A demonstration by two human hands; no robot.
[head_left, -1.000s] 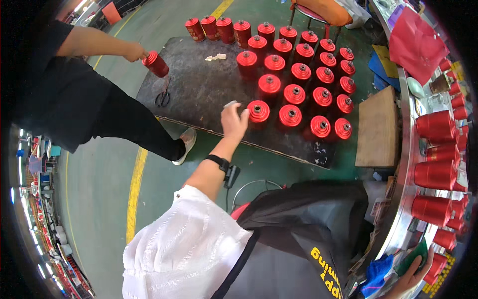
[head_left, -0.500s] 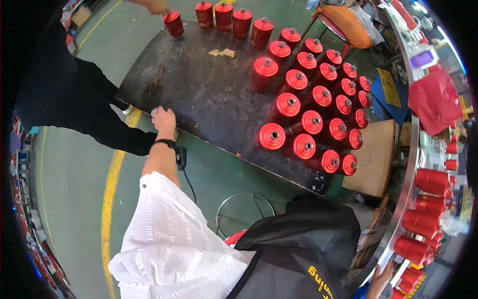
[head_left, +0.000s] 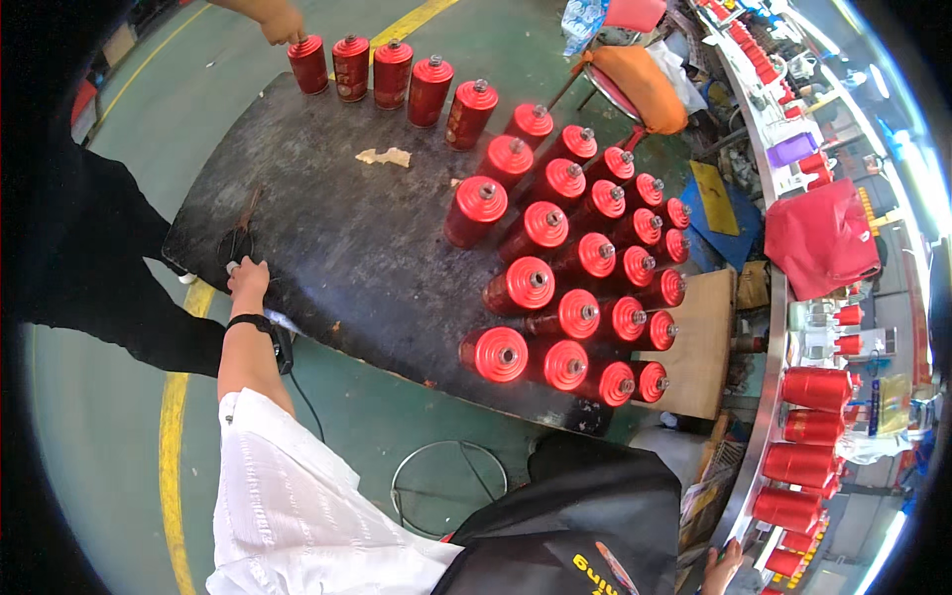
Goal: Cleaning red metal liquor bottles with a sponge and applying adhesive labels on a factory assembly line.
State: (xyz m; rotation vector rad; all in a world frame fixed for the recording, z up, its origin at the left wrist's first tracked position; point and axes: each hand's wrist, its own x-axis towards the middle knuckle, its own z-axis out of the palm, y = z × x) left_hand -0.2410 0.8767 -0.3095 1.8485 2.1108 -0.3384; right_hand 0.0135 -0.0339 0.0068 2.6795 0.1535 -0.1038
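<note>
At the near-left edge of a dark table (head_left: 327,228), my left hand (head_left: 250,281) has its fingers curled, with a small pale thing at the fingertips that I cannot make out. A black band is on that wrist. Scissors (head_left: 238,238) lie just beyond the fingers. A black device with a cable (head_left: 283,349) shows below the wrist, under the table edge. Red bottles (head_left: 543,226) with stepped tops and small necks stand in rows across the table's right side. Along the far edge another person's hand (head_left: 283,24) touches the top of the end bottle (head_left: 307,65). My right hand is out of view.
A person in dark trousers (head_left: 99,268) stands at the left. To the right runs a long bench (head_left: 769,397) bearing more red bottles; a hand (head_left: 722,567), apparently a co-worker's, rests at its near end. An orange-draped stool (head_left: 635,89) and a wire ring (head_left: 451,446) are nearby.
The view has shifted, so the table sits lower and further left. My left hand is closer to the scissors. The other person's end bottle now stands upright closer to its row.
</note>
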